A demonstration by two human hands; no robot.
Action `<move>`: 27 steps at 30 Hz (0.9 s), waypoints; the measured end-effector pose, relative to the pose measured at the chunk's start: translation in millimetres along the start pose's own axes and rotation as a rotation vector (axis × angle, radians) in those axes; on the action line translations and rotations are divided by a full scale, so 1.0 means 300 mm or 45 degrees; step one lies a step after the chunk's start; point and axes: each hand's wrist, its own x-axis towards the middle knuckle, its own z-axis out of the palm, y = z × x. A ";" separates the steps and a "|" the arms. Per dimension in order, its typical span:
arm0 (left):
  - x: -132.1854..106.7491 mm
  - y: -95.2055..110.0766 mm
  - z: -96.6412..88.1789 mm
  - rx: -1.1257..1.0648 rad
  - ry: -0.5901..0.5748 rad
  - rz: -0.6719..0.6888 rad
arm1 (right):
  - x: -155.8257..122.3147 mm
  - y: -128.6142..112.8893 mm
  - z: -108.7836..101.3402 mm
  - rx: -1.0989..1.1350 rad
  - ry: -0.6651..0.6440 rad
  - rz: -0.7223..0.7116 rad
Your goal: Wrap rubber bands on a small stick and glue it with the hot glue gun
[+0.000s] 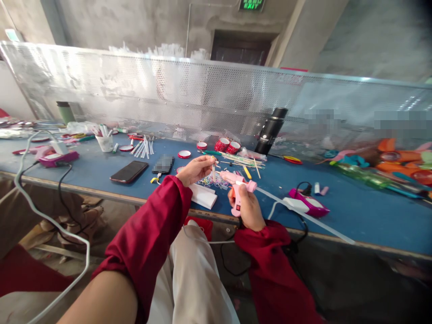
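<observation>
My right hand (247, 208) grips the handle of a pink hot glue gun (238, 186), its nozzle pointing left. My left hand (195, 169) pinches a small white stick (213, 173) upright, right at the gun's nozzle. Both sleeves are dark red. Beneath the hands lie a white foam block (203, 196) and a heap of small coloured rubber bands (216, 182) on the blue table (354, 211).
A black phone (128, 172) lies left of my hands. Red tape rolls (227, 146), a black flask (270, 131), a white cup of sticks (105, 142), two more glue guns (56, 156) (305, 203) and colourful toys (388, 166) sit around. A perforated metal screen (216, 94) backs the table.
</observation>
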 end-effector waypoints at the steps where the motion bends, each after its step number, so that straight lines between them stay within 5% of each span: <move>1: 0.001 -0.001 -0.001 -0.001 -0.006 0.000 | 0.000 0.001 0.000 -0.007 0.007 -0.003; 27: 0.004 0.001 -0.004 -0.033 0.007 0.035 | -0.002 -0.015 -0.004 -0.106 -0.064 -0.056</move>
